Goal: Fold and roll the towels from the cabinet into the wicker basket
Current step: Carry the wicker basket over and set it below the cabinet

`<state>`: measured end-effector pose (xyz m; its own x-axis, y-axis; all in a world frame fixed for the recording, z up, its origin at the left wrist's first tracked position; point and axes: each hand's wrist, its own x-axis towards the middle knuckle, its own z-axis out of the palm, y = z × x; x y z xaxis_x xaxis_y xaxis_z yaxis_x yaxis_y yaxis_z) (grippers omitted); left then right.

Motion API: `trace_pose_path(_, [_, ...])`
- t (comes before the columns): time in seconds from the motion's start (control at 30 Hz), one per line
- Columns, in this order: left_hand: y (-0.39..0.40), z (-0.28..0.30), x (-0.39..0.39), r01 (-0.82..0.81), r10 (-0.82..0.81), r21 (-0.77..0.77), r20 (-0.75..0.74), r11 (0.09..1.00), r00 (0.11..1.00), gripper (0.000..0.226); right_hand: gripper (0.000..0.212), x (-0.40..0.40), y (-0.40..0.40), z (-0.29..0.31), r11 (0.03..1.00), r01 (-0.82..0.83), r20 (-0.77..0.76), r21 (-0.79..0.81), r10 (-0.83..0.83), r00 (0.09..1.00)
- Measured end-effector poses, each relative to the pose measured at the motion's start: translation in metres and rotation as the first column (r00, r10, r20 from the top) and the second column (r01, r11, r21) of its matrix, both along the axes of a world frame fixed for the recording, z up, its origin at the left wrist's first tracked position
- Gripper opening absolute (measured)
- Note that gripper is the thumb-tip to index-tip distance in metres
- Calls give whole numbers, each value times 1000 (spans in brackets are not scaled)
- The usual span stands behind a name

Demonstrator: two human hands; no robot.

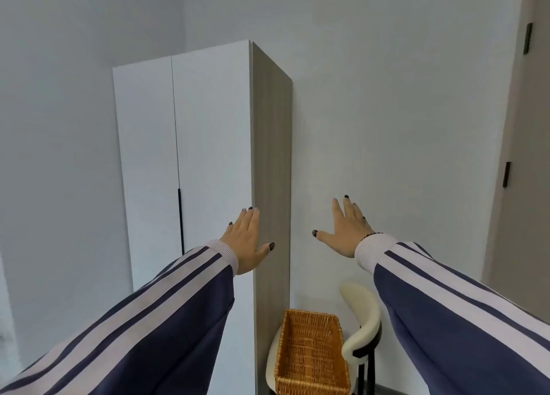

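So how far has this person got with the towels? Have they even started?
Nothing looks done. The white cabinet has both doors closed, no towel shows anywhere, and the wicker basket, sitting on a cream chair, looks empty. In hand: nothing; the left hand and right hand are stretched forward, open, fingers straight. Everything is left: opening the cabinet, taking towels out, folding, rolling and filling the basket.

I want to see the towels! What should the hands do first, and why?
Probably the left hand should reach for the dark handle and pull a door of the cabinet open. Both doors are shut, so no towels show. Both hands are open and hold nothing; the right hand is out by the wall. The wicker basket sits on the chair, and it looks empty.
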<state>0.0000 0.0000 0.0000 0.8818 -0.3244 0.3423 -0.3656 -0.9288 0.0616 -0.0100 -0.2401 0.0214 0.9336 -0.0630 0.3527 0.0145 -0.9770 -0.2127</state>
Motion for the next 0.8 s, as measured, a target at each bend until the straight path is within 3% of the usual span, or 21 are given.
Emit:
trace_pose_path(0.57, [-87, -45, 198, -4, 12, 62, -120, 998, 993, 82, 91, 201, -70, -46, 997, -69, -139, 43, 74, 987])
trace_pose_path(0.8, [-108, -79, 249, -4, -4, -42, -209, 999, 978, 84, 91, 251, -91, -77, 994, -41, -232, 103, 64, 970])
